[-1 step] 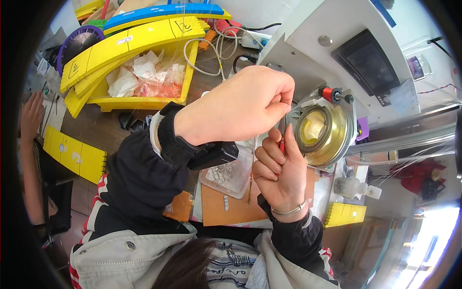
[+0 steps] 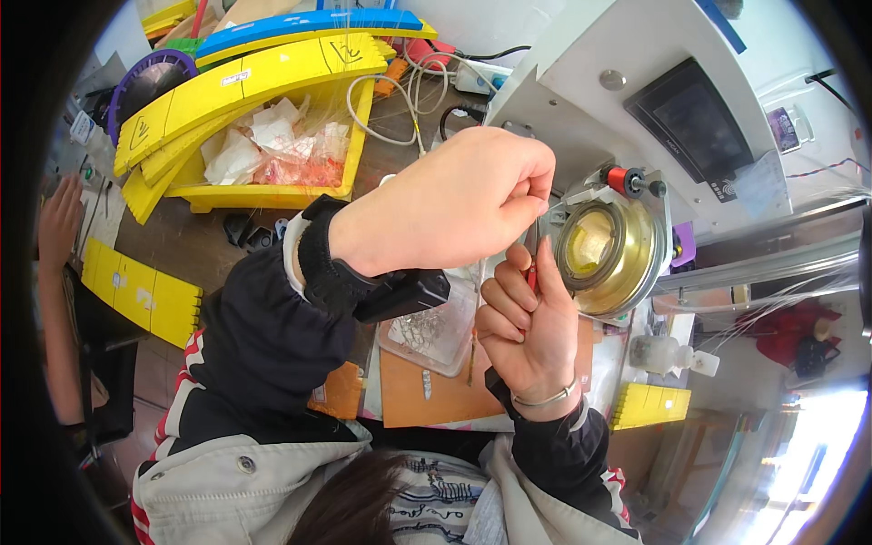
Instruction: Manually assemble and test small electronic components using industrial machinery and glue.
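My left hand (image 2: 450, 195) is closed in a pinch, reaching across the middle of the bench; whatever its fingertips hold is hidden. Just below its fingertips, my right hand (image 2: 543, 331) is wrapped round a slim red-handled tool (image 2: 533, 272), whose thin dark metal end points up between the hands. The tool's exact kind does not show. Right beside both hands stands a round brass-coloured part (image 2: 627, 272) of a machine. Under my left wrist lies a clear plastic box (image 2: 445, 363) with fine wire-like pieces, on an orange-brown board (image 2: 400, 400).
The white machine (image 2: 581, 91) with a dark screen (image 2: 695, 123) rises at the far right. Yellow slats (image 2: 263, 77) lie across a yellow bin (image 2: 272, 193) of crumpled paper at the far left. A white bottle (image 2: 658, 352) stands right. Another person's hand (image 2: 60, 222) is at the left edge.
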The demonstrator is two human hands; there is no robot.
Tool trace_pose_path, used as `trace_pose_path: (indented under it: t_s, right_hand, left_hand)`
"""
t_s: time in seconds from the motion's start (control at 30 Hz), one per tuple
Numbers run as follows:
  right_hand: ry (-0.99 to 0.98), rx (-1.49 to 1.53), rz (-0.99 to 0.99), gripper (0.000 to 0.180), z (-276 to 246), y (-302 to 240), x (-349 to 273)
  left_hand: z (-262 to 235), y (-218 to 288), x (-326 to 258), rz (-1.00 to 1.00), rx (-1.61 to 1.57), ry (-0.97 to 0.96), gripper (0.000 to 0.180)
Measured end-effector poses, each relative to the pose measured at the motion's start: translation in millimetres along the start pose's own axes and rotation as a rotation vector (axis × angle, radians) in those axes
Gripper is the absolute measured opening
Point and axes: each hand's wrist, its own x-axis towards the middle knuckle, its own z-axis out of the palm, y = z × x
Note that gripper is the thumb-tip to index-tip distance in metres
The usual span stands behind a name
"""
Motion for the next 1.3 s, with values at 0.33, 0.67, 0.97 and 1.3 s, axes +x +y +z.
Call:
trace_pose_path:
  t_s: [0.33,0.67,0.97,1.3]
  right_hand:
    - [0.000,-0.016,-0.023,0.037,3,0,1]
    - [0.026,-1.096,-0.177,0.054,-34,-11,-79]
    - [0.699,-1.717,-0.611,0.036,-143,-52,-125]
    - [0.597,-2.152,-0.900,0.038,-161,-68,-139]
  left_hand:
    - [-22,29,-9,0.042,-0.221,0.040,0.011]
    - [-12,28,-5,0.266,-0.112,-0.028,0.008]
    - [0,65,-42,0.465,-0.042,0.044,0.011]
    - [-126,9,-140,-0.004,1.128,0.193,0.038]
